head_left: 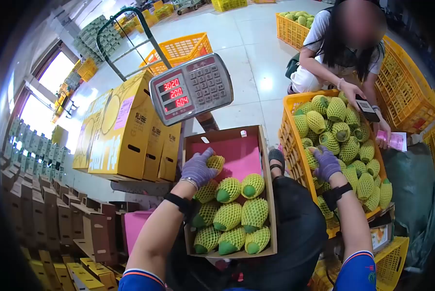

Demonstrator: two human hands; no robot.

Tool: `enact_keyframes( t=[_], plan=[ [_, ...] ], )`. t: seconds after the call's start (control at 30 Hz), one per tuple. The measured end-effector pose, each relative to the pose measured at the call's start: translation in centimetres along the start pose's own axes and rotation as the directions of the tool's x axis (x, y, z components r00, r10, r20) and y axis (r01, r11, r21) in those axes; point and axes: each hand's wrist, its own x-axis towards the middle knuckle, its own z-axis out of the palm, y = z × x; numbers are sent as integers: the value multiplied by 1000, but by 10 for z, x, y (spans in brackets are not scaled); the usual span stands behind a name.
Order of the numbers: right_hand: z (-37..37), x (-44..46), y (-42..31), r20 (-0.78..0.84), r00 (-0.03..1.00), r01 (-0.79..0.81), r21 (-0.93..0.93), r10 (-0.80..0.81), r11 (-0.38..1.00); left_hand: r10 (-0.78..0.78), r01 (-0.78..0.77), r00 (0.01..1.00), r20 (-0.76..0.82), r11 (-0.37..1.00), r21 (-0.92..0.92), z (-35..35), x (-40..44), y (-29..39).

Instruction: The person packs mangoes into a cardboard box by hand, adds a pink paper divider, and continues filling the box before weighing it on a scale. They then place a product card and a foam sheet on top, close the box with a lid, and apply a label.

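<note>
An open cardboard box (272, 213) with a pink lining (237, 155) holds several green fruits in yellow foam nets (228, 217). My left hand (198, 167), in a purple glove, is closed on a netted fruit (215, 164) at the box's upper left. To the right, an orange crate (295, 165) is heaped with more netted fruits (336, 109). My right hand (326, 164), also gloved, rests on the fruits at the crate's left side; its fingers are partly hidden among them. Behind the box, a scale display (192, 88) shows red digits.
Yellow cartons (125, 131) stand left of the scale, with a green-handled trolley (125, 43) behind. Across the crate crouches a person (324, 63) holding a phone (367, 109) and pink paper (393, 140). Brown boxes (48, 213) fill the lower left.
</note>
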Motion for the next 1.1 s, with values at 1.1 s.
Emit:
enact_keyframes(
  t=[1.1],
  plan=[
    [-28, 37, 4, -229, 968, -68, 152, 102, 986, 298, -304, 931, -211, 953, 3, 20, 4, 57]
  ],
)
